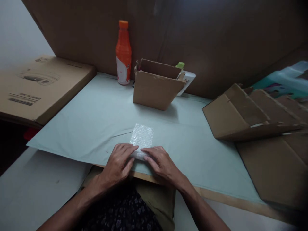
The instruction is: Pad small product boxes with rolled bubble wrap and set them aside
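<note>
A small sheet of clear bubble wrap (142,136) lies on the pale green table cover (96,122) near the front edge. My left hand (120,158) and my right hand (160,162) both press on its near end, fingertips meeting over a rolled or folded part. What is inside the wrap is hidden under my fingers.
A small open cardboard box (156,86) stands behind the wrap, an orange bottle (123,53) to its left. Flattened cardboard boxes (252,112) are stacked on the right. A large flat carton (40,86) lies at the left. Cardboard walls the back.
</note>
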A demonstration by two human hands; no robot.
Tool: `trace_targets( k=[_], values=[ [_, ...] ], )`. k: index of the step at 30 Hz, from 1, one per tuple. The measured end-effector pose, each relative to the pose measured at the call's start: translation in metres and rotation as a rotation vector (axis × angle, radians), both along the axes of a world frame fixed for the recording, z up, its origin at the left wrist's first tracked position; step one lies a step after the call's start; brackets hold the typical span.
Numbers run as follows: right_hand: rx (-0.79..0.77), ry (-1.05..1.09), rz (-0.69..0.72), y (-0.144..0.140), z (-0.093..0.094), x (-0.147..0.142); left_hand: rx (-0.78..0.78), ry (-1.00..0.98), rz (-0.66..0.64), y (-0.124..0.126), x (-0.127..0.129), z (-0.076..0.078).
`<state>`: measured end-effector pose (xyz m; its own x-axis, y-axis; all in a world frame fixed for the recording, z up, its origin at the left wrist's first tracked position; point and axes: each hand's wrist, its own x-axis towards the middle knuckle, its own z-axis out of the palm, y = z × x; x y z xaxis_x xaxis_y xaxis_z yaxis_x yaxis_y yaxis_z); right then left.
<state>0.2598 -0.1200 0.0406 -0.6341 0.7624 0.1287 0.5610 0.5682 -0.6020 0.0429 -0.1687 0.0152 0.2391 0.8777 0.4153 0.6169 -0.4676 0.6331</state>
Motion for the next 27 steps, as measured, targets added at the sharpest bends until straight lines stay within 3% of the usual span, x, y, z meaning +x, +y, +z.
trace_targets(
  k=[3, 7, 10, 14, 18, 21, 24, 27],
  values=[
    [-0.050, -0.019, -0.065, 0.006, 0.000, -0.001, -0.048, 0.008, 0.007, 0.015, 0.002, -0.005],
    [0.250, -0.130, -0.197, 0.005, -0.008, -0.003, -0.093, 0.073, 0.080, 0.041, 0.006, -0.017],
    [0.370, -0.188, -0.145, -0.004, -0.010, -0.006, -0.103, 0.118, 0.122, 0.054, 0.008, -0.022],
    [0.390, -0.246, -0.081, -0.006, -0.016, -0.010, -0.106, 0.100, 0.183, 0.058, 0.010, -0.020],
    [0.351, -0.078, -0.156, 0.007, -0.025, -0.008, -0.168, -0.277, 0.302, 0.042, 0.010, -0.010],
    [0.239, 0.111, -0.288, 0.010, -0.027, -0.005, -0.445, -0.721, 0.352, 0.021, 0.011, -0.002],
    [0.027, 0.238, -0.397, 0.002, -0.024, -0.006, -0.755, -1.113, 0.207, 0.008, 0.018, 0.004],
    [-0.130, 0.318, -0.369, -0.011, -0.019, -0.011, -0.877, -1.311, 0.025, 0.007, 0.029, 0.006]
  ],
)
